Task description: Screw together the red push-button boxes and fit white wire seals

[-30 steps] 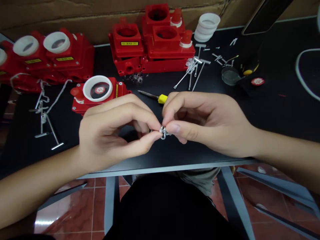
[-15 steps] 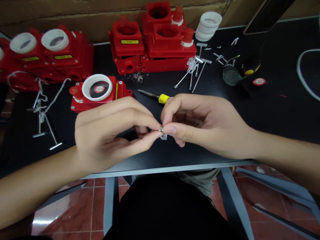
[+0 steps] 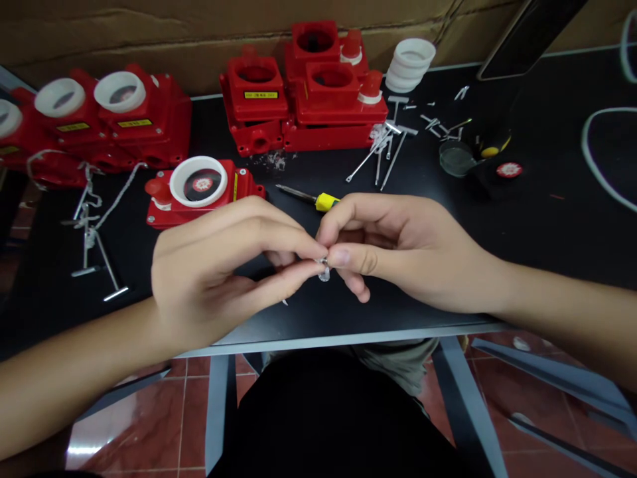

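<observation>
Left hand, right hand: both pinching one small piece. Step, we judge: fine fingertip work; next move calls for steady hold.

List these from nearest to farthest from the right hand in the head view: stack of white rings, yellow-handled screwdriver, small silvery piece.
From the right hand:
1. Small silvery piece: at its fingertips.
2. Yellow-handled screwdriver: on the table, beyond the fingers and to their left.
3. Stack of white rings: at the back of the table, near the cardboard.
</observation>
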A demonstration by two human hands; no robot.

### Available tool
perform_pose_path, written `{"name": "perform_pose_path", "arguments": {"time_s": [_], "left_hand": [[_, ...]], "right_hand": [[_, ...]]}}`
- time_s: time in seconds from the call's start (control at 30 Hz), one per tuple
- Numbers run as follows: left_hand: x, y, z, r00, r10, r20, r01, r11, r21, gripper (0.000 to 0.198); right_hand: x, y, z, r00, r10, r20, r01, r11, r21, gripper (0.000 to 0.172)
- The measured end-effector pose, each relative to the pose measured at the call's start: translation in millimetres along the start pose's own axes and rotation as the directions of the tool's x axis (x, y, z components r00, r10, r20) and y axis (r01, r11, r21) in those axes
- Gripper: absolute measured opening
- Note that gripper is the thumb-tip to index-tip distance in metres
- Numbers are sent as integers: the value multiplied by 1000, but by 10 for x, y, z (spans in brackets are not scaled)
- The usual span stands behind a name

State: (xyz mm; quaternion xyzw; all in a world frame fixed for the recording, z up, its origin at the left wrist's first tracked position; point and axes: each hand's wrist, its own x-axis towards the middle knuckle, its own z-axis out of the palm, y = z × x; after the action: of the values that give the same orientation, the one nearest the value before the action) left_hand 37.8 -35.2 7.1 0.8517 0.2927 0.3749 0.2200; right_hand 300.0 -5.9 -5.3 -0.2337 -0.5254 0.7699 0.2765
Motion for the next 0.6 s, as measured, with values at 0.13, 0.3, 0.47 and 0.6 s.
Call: {"name": "perform_pose_path", "arguments": {"time_s": [0.13, 0.3, 0.47, 0.6], "left_hand": [[-35, 19, 82, 978, -191, -81, 171, 964, -203, 13], [-10, 97, 81, 980, -194, -33, 184, 962, -200, 19], [15, 75, 70, 989, -116, -96, 98, 980, -176, 25], [9, 25, 79, 994, -79, -73, 63, 980, -190, 28]], "right_hand": [[-11, -15, 11, 1000, 23, -15, -23, 999, 31, 27], [-24, -14, 10, 1000, 15, -15, -15, 1000, 25, 24], [-56, 1, 26, 998, -54, -23, 53, 998, -27, 25], [-79, 22, 47, 991, -135, -25, 130, 982, -136, 23]]}}
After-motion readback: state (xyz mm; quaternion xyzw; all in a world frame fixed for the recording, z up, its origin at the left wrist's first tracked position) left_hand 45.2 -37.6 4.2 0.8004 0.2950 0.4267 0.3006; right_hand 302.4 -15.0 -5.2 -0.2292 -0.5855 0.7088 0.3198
